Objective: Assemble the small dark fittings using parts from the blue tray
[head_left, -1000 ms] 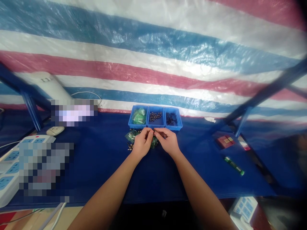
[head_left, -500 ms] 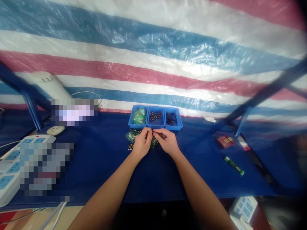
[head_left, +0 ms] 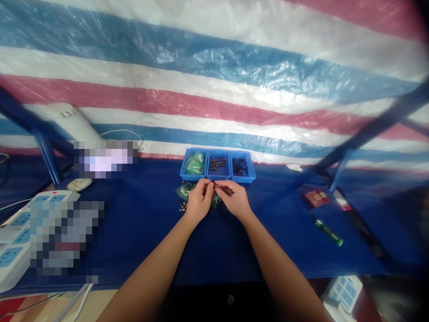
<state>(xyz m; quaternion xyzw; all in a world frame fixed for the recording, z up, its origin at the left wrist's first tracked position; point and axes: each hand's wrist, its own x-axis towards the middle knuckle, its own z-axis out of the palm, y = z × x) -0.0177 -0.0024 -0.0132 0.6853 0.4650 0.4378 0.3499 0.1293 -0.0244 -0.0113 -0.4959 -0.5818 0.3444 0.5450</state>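
Observation:
My left hand (head_left: 199,201) and my right hand (head_left: 235,198) meet just in front of three blue bins, fingers pinched together on a tiny dark part that I cannot make out. Under and beside the hands lies a small heap of green circuit boards (head_left: 183,190) and a few small metal parts (head_left: 182,206). The left bin (head_left: 194,164) holds green boards in bags, the middle bin (head_left: 218,164) small metal connectors, the right bin (head_left: 240,167) small black parts.
A blue cloth covers the table (head_left: 140,223). White power strips (head_left: 15,241) lie at the left, with a white mouse (head_left: 79,184) behind. A red box (head_left: 315,197) and a green lighter (head_left: 328,232) lie at the right. A striped tarp hangs behind. Blue shelf struts (head_left: 338,176) flank both sides.
Both hands stay pinched together at the same spot; only the fingers shift slightly. The view has dipped a little.

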